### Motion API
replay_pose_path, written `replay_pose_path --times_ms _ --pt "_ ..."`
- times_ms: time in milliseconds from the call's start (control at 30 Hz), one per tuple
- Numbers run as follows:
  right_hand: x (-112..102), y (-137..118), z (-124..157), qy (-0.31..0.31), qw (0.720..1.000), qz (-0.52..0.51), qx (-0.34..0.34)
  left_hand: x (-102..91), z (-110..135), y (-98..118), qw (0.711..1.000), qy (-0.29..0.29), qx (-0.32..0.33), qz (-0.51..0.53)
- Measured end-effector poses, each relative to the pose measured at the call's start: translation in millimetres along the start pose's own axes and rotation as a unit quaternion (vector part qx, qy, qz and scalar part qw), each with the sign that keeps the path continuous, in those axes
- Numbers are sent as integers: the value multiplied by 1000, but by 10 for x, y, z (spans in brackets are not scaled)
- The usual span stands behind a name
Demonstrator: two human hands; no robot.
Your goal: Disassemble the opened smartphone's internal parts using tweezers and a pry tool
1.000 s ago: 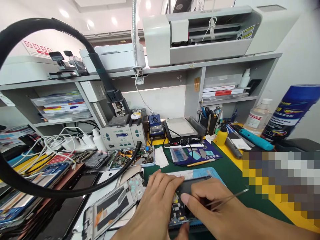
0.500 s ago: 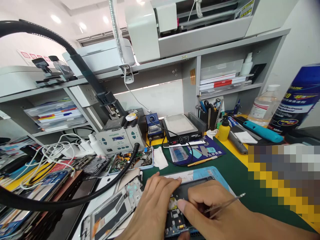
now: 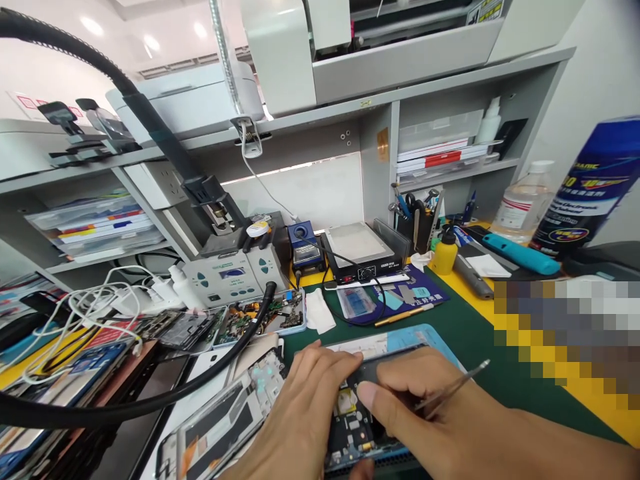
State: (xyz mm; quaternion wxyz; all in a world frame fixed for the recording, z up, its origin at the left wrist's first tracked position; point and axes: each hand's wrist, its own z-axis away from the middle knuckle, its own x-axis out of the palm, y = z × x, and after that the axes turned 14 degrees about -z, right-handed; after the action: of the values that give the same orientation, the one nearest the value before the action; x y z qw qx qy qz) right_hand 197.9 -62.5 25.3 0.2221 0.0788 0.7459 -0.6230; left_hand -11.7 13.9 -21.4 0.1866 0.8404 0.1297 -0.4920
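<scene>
Clasping one opened phone (image 3: 356,427) on a blue mat (image 3: 425,337), the left hand (image 3: 307,390) stretches its fingers across it; the right hand (image 3: 413,393) pinches one pair of tweezers (image 3: 457,389) over the phone, tips hidden. Left of them lies one frame (image 3: 223,417). One tray (image 3: 295,329) holds circuit boards (image 3: 250,315), one black cup (image 3: 424,232) several tools (image 3: 411,204); two bottles, one yellow (image 3: 444,257), one clear (image 3: 517,207), stand farther right. The bench top (image 3: 475,337) is green and yellow; a grey shelf (image 3: 330,112) behind bears a white machine (image 3: 285,57).

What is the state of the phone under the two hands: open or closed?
Open. The phone shows bare circuit parts between the left hand and the right hand.
</scene>
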Motion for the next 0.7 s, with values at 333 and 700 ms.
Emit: replay_pose_path --times_ms 333,700 --pt "14 59 19 -7 1000 -18 -4 15 -5 69 1000 -6 -3 25" --pt "-19 -63 45 49 995 69 -52 -212 -25 182 999 -29 3 -32"
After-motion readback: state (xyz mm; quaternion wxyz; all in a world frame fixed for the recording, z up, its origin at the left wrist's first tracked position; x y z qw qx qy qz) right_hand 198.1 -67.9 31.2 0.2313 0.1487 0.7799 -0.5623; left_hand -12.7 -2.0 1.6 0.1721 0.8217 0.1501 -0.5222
